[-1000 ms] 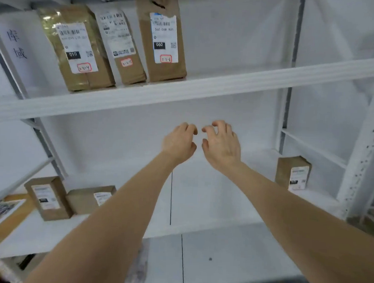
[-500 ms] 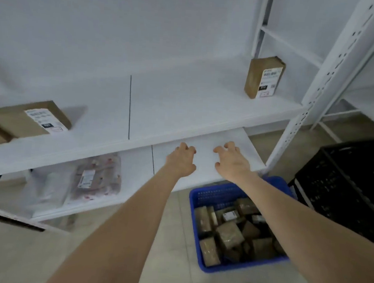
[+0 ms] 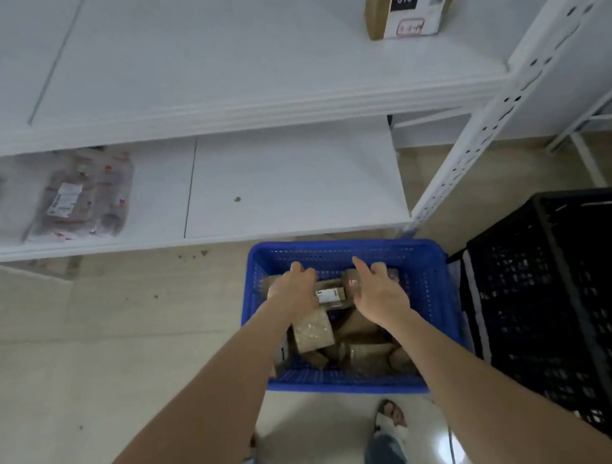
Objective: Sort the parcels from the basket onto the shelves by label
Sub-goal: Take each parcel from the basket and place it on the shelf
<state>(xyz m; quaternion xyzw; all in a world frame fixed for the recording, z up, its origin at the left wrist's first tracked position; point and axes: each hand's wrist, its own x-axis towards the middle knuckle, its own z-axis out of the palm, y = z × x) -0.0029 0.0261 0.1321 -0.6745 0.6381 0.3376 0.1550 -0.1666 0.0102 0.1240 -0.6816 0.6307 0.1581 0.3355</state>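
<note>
blue basket [image 3: 342, 383] open above; black crate [image 3: 561, 312] crowds its right

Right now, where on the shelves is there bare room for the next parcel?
Lower shelf: bare from the bagged parcel at its left end to the corner post. Upper shelf: bare left of the 010 box. Crowded: the blue basket, packed with parcels.
</note>
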